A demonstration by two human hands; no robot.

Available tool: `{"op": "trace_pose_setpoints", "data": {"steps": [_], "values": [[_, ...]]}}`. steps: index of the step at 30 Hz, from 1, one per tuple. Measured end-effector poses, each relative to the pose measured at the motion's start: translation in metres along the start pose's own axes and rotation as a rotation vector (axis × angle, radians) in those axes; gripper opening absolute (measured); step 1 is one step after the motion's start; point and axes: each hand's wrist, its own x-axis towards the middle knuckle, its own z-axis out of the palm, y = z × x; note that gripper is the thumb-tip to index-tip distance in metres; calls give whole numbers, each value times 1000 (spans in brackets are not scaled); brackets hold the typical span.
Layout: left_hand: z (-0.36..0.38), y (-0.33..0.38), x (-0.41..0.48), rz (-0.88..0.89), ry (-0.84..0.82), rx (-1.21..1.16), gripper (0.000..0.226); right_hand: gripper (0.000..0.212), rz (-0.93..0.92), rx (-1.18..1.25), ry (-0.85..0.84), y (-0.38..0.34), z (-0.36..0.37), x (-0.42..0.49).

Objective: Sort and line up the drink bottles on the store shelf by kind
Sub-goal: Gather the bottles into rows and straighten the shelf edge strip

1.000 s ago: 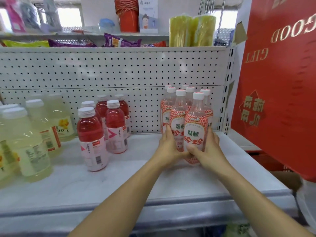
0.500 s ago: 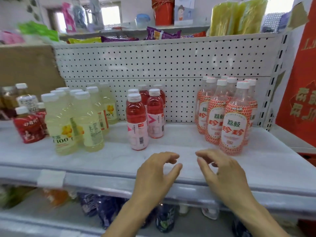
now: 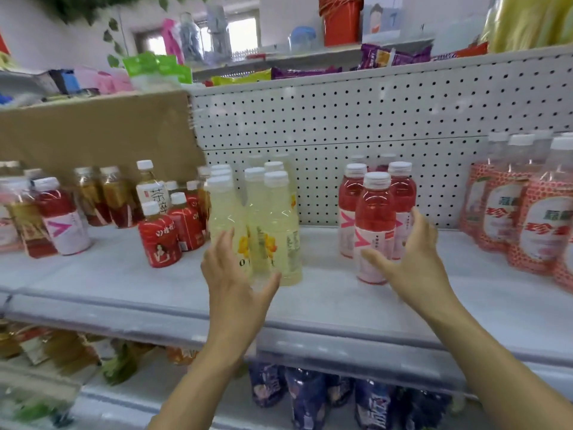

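On the white shelf [image 3: 325, 299] stand groups of bottles. Several pale yellow bottles [image 3: 273, 225] cluster at the middle, several pink-red bottles [image 3: 373, 218] to their right, and red-netted lychee bottles [image 3: 527, 218] at the far right. My left hand [image 3: 238, 280] is open, its fingers spread just in front of the front yellow bottle. My right hand [image 3: 412, 262] is open too, cupped beside the front pink-red bottle without closing on it. At the left stand mixed small red-label bottles [image 3: 159, 240], amber tea bottles [image 3: 105, 197] and one more pink-red bottle [image 3: 62, 218].
A cardboard sheet [image 3: 93, 138] leans behind the left bottles; white pegboard [image 3: 356, 125] backs the shelf. Snack packets [image 3: 307, 72] lie on the top ledge. Dark bottles [image 3: 307, 395] stand on the lower shelf under the front edge.
The view has swung left, revealing the mixed bottles at the left. Both hands left the lychee bottles, drew back, then reached forward: left to the yellow bottles, right to the pink-red ones.
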Motion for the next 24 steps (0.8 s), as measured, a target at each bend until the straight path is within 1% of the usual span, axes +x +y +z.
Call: {"op": "trace_pose_setpoints", "data": {"steps": [2, 4, 5, 7, 9, 11, 12, 13, 14, 15, 17, 19, 20, 21, 23, 24], "values": [[-7, -23, 20, -35, -42, -49, 107, 94, 40, -32, 9, -2, 17, 8], [-11, -43, 36, -23, -94, -100, 112, 79, 62, -49, 50, -2, 28, 13], [-13, -50, 43, -5, -123, -113, 112, 75, 77, -61, 67, -3, 31, 15], [-15, -63, 53, 24, -190, -121, 112, 74, 119, -94, 90, -5, 35, 19], [-17, -73, 62, 9, -264, -158, 116, 78, 145, -148, 150, -11, 39, 18], [-20, -82, 70, -40, -337, -219, 126, 81, 80, -196, 280, -24, 48, 7], [-21, -87, 75, -68, -374, -250, 132, 80, 7, -191, 339, -36, 54, -1], [-22, -90, 79, -101, -414, -284, 139, 79, -81, -161, 361, -49, 62, -9], [-24, -94, 85, -143, -458, -328, 145, 80, -158, -110, 328, -62, 71, -17], [-26, -98, 90, -187, -509, -385, 149, 83, -199, -48, 243, -73, 81, -22], [-28, -106, 103, -254, -620, -506, 152, 94, -164, 61, 16, -90, 98, -27], [-27, -115, 114, -257, -714, -561, 158, 104, -100, 133, -143, -99, 109, -24], [-25, -119, 119, -234, -760, -580, 161, 106, -88, 146, -179, -103, 113, -21], [-22, -121, 124, -200, -802, -599, 159, 105, -79, 158, -198, -106, 115, -19], [-15, -123, 131, -143, -850, -629, 148, 101, -64, 182, -218, -107, 118, -12], [-11, -124, 134, -142, -860, -642, 143, 99, -61, 182, -224, -105, 120, -8]]}}
